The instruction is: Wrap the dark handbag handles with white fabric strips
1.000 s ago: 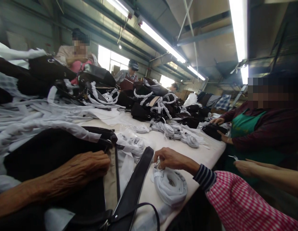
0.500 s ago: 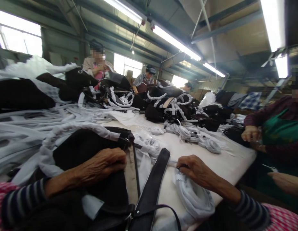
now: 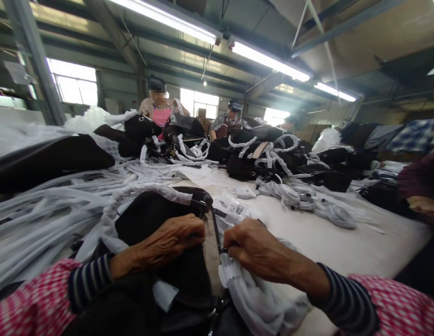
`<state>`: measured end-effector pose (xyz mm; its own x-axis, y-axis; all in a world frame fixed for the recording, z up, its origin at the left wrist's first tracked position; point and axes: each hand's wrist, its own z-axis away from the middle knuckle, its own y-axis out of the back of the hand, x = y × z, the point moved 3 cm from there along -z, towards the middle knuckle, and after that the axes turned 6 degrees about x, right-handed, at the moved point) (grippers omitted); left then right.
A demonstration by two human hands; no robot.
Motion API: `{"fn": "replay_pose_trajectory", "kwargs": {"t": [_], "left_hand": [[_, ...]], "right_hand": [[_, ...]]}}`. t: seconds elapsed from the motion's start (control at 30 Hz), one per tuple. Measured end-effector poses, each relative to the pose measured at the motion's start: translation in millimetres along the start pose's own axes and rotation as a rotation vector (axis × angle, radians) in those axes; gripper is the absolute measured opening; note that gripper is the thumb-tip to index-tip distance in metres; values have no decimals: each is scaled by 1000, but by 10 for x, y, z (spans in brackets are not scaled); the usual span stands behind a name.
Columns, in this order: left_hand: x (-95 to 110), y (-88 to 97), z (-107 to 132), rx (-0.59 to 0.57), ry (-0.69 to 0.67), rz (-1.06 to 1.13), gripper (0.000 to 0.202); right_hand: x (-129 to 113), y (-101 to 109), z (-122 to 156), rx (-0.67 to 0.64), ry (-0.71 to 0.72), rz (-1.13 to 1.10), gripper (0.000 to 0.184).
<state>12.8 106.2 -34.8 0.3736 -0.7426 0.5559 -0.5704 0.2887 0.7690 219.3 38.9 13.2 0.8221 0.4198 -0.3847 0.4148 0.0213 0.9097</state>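
A black bag (image 3: 150, 217) lies in front of me on the white table (image 3: 329, 242), its tan inner edge (image 3: 209, 252) facing up. My left hand (image 3: 171, 240) presses down on the bag's dark fabric beside that edge. Close to it on the right, my right hand (image 3: 253, 247) is closed on a wad of white wrapping paper (image 3: 255, 298) at the bag's opening. Whether the fingers also pinch a zipper pull is hidden.
Heaps of white paper strips (image 3: 45, 210) cover the left side. More black bags with white-wrapped handles (image 3: 259, 154) are piled at the far middle. Two people (image 3: 157, 105) work at the far side, and another person's hand (image 3: 425, 207) rests at the right edge.
My right hand has moved left with the white paper, from beside the black strap to the bag's tan edge next to my left hand. The view has swung left.
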Motion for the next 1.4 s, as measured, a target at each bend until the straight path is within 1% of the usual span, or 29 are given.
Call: {"fn": "replay_pose_trajectory", "kwargs": {"t": [0.07,0.13,0.2,0.27,0.43,0.53,0.77,0.97,1.03,1.1,1.17,1.23,1.33,1.4], "left_hand": [[-18,-1,-3,15,5,6,26],[-66,-5,-15,22,69,34,25],[-122,-25,-34,3,142,73,25],[-159,-54,-57,-27,175,104,27],[-148,-84,-83,-55,161,111,26],[-139,-81,-66,-57,167,118,25],[-163,-84,-42,-24,98,128,26],[-157,-93,-58,-12,154,100,26],[-173,-100,-58,7,132,97,26],[-181,-100,-47,12,76,106,27],[-167,-87,-23,-19,14,106,24],[-135,-60,2,-73,-11,78,16],[-81,-16,15,-126,26,-10,16],[-58,-7,3,-148,41,-111,17]], "right_hand": [[-23,-66,-73,-37,-5,11,13],[-9,-109,-99,-45,-23,-10,12],[9,-128,-98,-37,-41,-47,11],[6,-135,-98,-41,-45,-66,11],[-58,-162,-180,-108,-44,-37,13],[-74,-178,-239,-115,-38,-12,12],[-67,-230,-265,-133,-43,43,10],[-75,-325,-362,-126,-6,14,13],[-46,-365,-385,-129,-6,-6,17],[7,-412,-388,-139,-23,-67,19],[67,-466,-382,-150,-46,-158,17],[118,-520,-380,-158,-74,-226,15],[150,-585,-399,-177,-109,-237,15],[143,-604,-419,-188,-110,-230,18]]}}
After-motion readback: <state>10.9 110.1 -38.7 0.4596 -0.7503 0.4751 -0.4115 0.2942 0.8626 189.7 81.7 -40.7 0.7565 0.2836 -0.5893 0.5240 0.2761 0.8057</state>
